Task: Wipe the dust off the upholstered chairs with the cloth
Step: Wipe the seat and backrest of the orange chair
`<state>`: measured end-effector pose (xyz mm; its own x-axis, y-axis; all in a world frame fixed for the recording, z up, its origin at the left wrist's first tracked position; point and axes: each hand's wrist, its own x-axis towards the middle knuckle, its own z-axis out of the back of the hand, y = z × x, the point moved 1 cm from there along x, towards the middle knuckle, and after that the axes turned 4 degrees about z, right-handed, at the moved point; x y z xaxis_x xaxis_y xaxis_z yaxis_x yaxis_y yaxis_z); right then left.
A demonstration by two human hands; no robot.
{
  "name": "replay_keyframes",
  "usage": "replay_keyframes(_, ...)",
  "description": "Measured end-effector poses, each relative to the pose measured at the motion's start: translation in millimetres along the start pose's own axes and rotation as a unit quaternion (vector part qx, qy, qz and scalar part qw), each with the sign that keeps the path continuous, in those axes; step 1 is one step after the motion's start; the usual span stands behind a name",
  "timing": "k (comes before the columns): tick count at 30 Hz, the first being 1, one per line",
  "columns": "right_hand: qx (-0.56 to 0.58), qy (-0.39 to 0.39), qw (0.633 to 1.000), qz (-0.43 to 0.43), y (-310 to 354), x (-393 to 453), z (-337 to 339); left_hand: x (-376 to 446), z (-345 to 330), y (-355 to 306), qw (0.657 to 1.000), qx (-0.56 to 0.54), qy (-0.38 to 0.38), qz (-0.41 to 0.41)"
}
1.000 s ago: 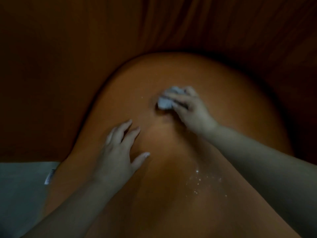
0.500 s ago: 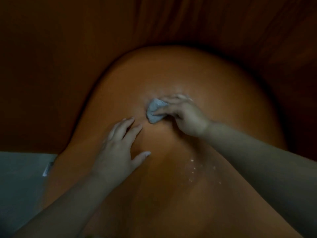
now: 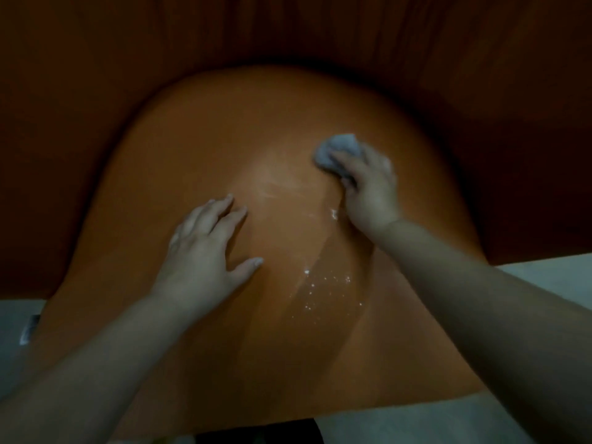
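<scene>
An orange upholstered chair seat (image 3: 198, 155) fills the dimly lit view, with a darker orange backrest (image 3: 96, 75) behind it. A bunched grey cloth (image 3: 336, 149) lies on the seat under the fingertips of the right hand (image 3: 368, 187), whose fingers are curled over it and press it down. White dust specks (image 3: 320, 286) lie nearer the wrist, below that hand. The left hand (image 3: 205, 248) rests flat on the seat, fingers straight and slightly spread, thumb (image 3: 250, 265) out toward the specks.
</scene>
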<state>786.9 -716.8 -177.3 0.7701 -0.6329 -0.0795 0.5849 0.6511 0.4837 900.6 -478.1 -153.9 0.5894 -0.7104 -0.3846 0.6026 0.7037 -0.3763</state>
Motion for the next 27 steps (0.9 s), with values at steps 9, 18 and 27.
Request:
replay_keyframes(9, 0.174, 0.060, 0.981, 0.068, 21.7, -103.6, -18.2, -15.0, -13.7, 2.0, 0.999, 0.037, 0.010, -0.039)
replay_keyframes(18, 0.033, 0.029, 0.999, 0.014, 17.5, -116.5, -31.2, -35.3, -32.5, 5.7, 0.994, 0.085, 0.025, -0.056)
replay_keyframes(27, 0.089, -0.110, 0.983, -0.120, 18.7, -168.8, -13.2, -60.5, -31.5, 13.6, 0.991, 0.085, 0.046, -0.090)
